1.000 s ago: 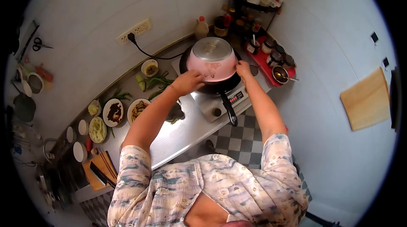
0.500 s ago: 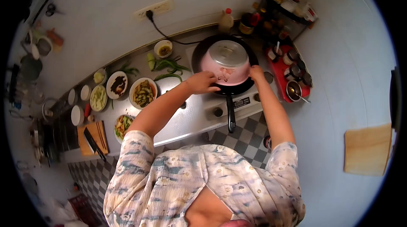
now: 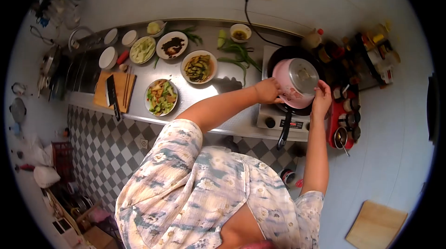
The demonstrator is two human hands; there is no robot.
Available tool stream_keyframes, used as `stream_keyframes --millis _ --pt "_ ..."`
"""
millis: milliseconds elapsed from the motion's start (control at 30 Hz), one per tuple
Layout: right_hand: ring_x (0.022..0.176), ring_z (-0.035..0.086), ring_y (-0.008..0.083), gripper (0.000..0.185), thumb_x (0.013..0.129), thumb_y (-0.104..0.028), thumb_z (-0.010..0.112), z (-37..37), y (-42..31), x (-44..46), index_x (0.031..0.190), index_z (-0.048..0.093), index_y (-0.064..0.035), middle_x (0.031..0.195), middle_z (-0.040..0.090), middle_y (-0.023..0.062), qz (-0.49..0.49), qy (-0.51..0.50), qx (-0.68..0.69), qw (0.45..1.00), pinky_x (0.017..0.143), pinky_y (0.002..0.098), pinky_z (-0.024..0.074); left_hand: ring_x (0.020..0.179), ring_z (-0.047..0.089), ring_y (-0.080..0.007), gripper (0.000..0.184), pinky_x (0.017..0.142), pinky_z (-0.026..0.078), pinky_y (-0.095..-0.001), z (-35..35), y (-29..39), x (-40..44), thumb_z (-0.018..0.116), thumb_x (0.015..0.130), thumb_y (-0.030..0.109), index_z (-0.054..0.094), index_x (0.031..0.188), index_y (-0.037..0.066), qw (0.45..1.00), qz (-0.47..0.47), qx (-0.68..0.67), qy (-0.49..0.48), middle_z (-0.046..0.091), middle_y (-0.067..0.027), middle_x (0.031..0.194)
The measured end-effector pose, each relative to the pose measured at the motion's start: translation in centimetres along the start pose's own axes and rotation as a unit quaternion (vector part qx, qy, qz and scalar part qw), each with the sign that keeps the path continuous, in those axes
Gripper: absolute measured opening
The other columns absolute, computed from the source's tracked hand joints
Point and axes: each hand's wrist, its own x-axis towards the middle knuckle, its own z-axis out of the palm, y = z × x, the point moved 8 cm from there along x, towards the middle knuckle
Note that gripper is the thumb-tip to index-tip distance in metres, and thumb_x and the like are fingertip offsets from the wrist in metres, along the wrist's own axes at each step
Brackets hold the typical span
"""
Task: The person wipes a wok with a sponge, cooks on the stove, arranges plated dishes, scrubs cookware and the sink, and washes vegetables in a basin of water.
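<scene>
A pink basin (image 3: 284,76) with a printed pattern and a silvery base hangs upside down and tilted over a black frying pan (image 3: 280,55). My left hand (image 3: 268,91) grips its near left side, while my right hand (image 3: 321,101) holds the right side with fingers closed at the rim. The pan's handle (image 3: 285,130) points toward me. Beneath the pan sits an electric cooktop (image 3: 269,114) with a lit red display. Whatever lies in the pan under the basin is hidden.
On the steel counter (image 3: 204,101) stand plates of cooked zucchini (image 3: 199,68) and stir-fried vegetables (image 3: 161,97). A knife (image 3: 112,95) and chopsticks lie on a cutting board (image 3: 100,91). Green peppers (image 3: 239,56) are behind. A red tray (image 3: 335,121) with jars borders the cooktop's right.
The pink basin has gone from level to tilted, and its near side is lifted. My right hand has turned, with its fingers higher on the rim. The camera view has swung left.
</scene>
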Motion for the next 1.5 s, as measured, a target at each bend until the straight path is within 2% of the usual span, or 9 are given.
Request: stream_keyframes --millis 200,300,467,700,933,1100,1200,1233,1500 --pt "0.089 0.059 0.0164 0.021 0.083 -0.001 0.050 13.8 -5.5 -8.5 0.099 0.062 -0.0038 0.095 0.062 0.0081 -0.128 -0.156 -0.103 0.974 0.078 0.0264 0.0453 0.086 0.055 -0.0319 0.034 0.074 0.045 -0.0419 -8.1 3.6 -12.2 0.057 0.075 0.004 0.055 0.109 0.008 0.985 -0.029 -0.108 0.130 0.056 -0.0124 0.099" --pt "0.086 0.060 0.0207 0.021 0.081 -0.002 0.053 21.0 -3.6 -14.0 0.100 0.062 -0.0049 0.094 0.061 0.0097 -0.090 -0.276 -0.118 0.950 0.075 0.0296 0.0468 0.091 0.054 -0.0340 0.040 0.077 0.046 -0.0406 -10.4 4.4 -23.3 0.057 0.071 -0.001 0.054 0.111 0.007 0.990 -0.063 -0.107 0.071 0.054 -0.0155 0.104" --pt "0.088 0.059 0.0273 0.021 0.082 -0.005 0.055 29.3 -0.4 -16.6 0.102 0.061 -0.0046 0.099 0.059 0.0117 -0.133 -0.331 -0.181 0.917 0.076 0.0358 0.0473 0.096 0.054 -0.0333 0.041 0.081 0.046 -0.0384 -13.9 5.2 -42.4 0.054 0.070 -0.006 0.057 0.110 0.007 0.944 -0.291 -0.148 0.055 0.055 -0.0141 0.105" --pt "0.107 0.050 0.0319 0.034 0.083 -0.015 0.063 42.6 -2.7 -14.2 0.114 0.056 -0.0073 0.113 0.055 0.0140 -0.228 -0.325 -0.345 0.851 0.091 0.0434 0.0400 0.093 0.056 -0.0336 0.028 0.081 0.045 -0.0348 -15.3 7.4 -60.5 0.049 0.077 -0.009 0.059 0.101 0.002 0.793 -0.553 -0.121 0.224 0.057 -0.0148 0.101" --pt "0.121 0.041 0.0300 0.060 0.078 -0.023 0.070 58.4 0.3 -7.9 0.130 0.044 -0.0092 0.131 0.045 0.0123 -0.392 -0.355 -0.470 0.707 0.100 0.0479 0.0317 0.087 0.058 -0.0263 0.019 0.074 0.046 -0.0308 -13.4 7.7 -63.2 0.047 0.085 -0.005 0.059 0.099 0.000 0.690 -0.649 -0.135 0.292 0.058 -0.0141 0.096" --pt "0.123 0.040 0.0300 0.074 0.071 -0.024 0.074 66.8 3.6 -4.6 0.133 0.038 -0.0067 0.131 0.044 0.0131 -0.382 -0.418 -0.533 0.628 0.103 0.0462 0.0304 0.083 0.058 -0.0208 0.020 0.073 0.047 -0.0286 -9.8 9.9 -67.4 0.047 0.088 -0.002 0.061 0.102 0.002 0.571 -0.750 -0.148 0.299 0.057 -0.0114 0.097" --pt "0.120 0.042 0.0306 0.070 0.074 -0.020 0.070 70.2 7.3 -3.6 0.134 0.037 -0.0064 0.126 0.048 0.0136 -0.441 -0.407 -0.469 0.648 0.103 0.0465 0.0294 0.083 0.058 -0.0174 0.020 0.070 0.047 -0.0274 -7.1 11.2 -69.0 0.048 0.089 0.000 0.061 0.103 0.003 0.508 -0.777 -0.178 0.326 0.057 -0.0087 0.096" --pt "0.112 0.052 0.0288 0.041 0.088 -0.012 0.050 70.8 8.4 -3.7 0.128 0.042 -0.0063 0.122 0.053 0.0150 -0.429 -0.437 -0.500 0.612 0.091 0.0428 0.0429 0.083 0.058 -0.0173 0.020 0.070 0.047 -0.0274 -6.6 11.2 -69.0 0.048 0.089 0.000 0.061 0.103 0.003 0.499 -0.779 -0.183 0.334 0.057 -0.0086 0.096" --pt "0.079 0.063 0.0334 0.032 0.084 -0.016 0.055 68.5 10.8 -0.8 0.109 0.043 0.0008 0.096 0.061 0.0189 -0.254 -0.385 -0.534 0.709 0.064 0.0428 0.0523 0.080 0.056 -0.0164 0.019 0.066 0.046 -0.0252 -7.4 7.7 -66.3 0.051 0.088 0.001 0.062 0.102 0.004 0.537 -0.766 -0.189 0.299 0.057 -0.0079 0.095"
